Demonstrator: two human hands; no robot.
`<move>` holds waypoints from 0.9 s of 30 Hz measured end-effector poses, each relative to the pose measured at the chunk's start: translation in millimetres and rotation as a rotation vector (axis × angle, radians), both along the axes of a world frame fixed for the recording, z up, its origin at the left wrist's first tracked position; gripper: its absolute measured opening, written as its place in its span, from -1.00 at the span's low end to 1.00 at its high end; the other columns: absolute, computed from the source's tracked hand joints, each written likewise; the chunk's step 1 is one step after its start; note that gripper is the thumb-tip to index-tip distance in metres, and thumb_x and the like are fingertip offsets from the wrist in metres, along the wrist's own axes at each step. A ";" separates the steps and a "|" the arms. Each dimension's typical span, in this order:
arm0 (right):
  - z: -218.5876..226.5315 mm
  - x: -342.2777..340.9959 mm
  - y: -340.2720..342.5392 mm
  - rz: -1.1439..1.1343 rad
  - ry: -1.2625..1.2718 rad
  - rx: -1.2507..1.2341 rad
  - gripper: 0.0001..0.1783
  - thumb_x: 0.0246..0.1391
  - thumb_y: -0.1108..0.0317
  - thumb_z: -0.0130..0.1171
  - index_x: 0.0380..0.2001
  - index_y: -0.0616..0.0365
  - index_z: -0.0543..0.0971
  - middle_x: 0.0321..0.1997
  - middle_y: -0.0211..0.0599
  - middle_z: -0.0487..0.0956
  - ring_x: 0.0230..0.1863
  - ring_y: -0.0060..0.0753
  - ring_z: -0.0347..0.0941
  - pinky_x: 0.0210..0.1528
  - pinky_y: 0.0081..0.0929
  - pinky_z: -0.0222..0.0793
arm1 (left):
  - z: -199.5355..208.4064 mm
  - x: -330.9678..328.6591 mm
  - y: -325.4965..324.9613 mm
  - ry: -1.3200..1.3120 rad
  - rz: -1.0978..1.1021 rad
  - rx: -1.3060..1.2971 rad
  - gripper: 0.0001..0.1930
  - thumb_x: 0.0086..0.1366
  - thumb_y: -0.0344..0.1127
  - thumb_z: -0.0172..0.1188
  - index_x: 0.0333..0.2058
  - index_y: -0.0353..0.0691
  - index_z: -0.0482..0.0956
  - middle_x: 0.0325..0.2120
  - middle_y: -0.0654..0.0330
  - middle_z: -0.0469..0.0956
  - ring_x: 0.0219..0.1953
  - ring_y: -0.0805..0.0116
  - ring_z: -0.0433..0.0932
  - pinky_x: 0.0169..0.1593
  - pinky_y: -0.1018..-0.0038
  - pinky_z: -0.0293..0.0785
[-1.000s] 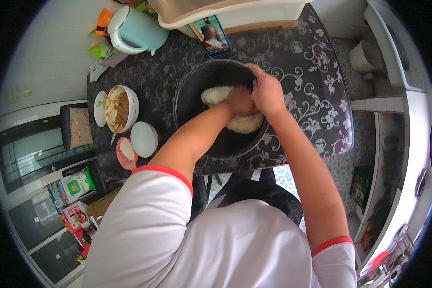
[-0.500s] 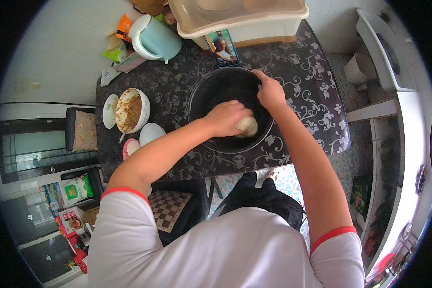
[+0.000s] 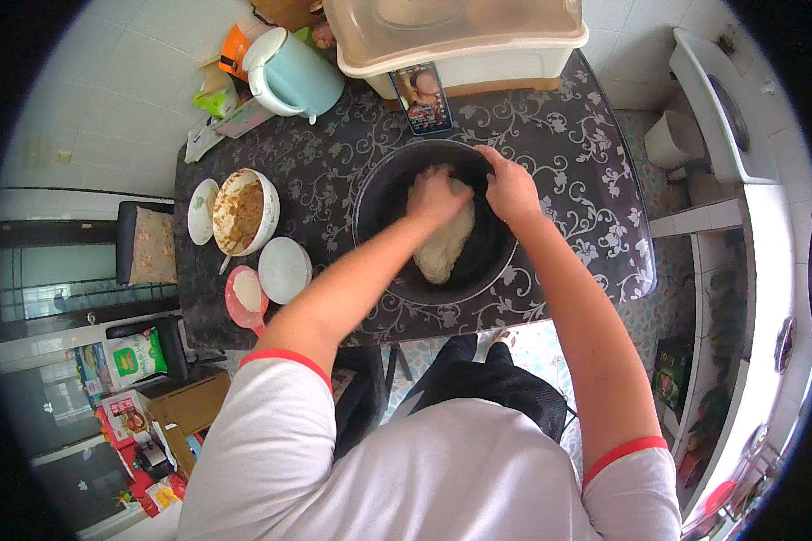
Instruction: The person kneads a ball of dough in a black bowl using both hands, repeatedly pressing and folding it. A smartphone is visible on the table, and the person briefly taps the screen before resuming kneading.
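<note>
Inside a large black basin (image 3: pixel 370 261) lies a pale lump of dough (image 3: pixel 442 252), stretched long from the far side toward the near wall. My left hand (image 3: pixel 435 200) is closed over its far end, the fingertips partly hidden against the dough. On the right, my right hand (image 3: pixel 512 191) grips the basin's rim, thumb and fingers on either side of the edge. To the left of the basin are a white bowl (image 3: pixel 285 270) and a pink scoop (image 3: pixel 242 307) holding white powder.
A bowl of brown filling (image 3: pixel 253 216) with a spoon handle stands at the left, beside a smaller dish (image 3: pixel 200 213). A phone (image 3: pixel 422 101) leans against a lidded plastic box (image 3: pixel 478 68) at the back. A light-blue kettle (image 3: pixel 302 77) stands back left. The patterned table's (image 3: pixel 586 189) front edge lies nearest me.
The dough has gone from a compact lump to a long stretched shape. My left hand has moved toward the basin's far side. My right hand stays on the rim.
</note>
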State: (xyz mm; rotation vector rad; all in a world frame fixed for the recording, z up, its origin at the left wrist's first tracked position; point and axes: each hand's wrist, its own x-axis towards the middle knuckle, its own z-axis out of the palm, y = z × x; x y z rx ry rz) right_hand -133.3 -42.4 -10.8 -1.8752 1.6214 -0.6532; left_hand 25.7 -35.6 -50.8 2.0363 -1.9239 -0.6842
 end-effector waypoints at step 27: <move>-8.3 3.1 -5.8 -0.046 -0.030 -0.051 -0.45 -0.04 0.52 -0.02 0.06 -0.22 0.47 -0.24 -0.05 0.61 -0.14 0.01 0.54 -0.11 -0.13 0.44 | 61.3 12.1 -3.4 -0.197 -0.218 0.076 -0.63 0.07 0.06 0.24 -0.34 -0.14 0.64 -0.32 0.03 0.59 -0.20 0.02 0.56 -0.15 0.17 0.46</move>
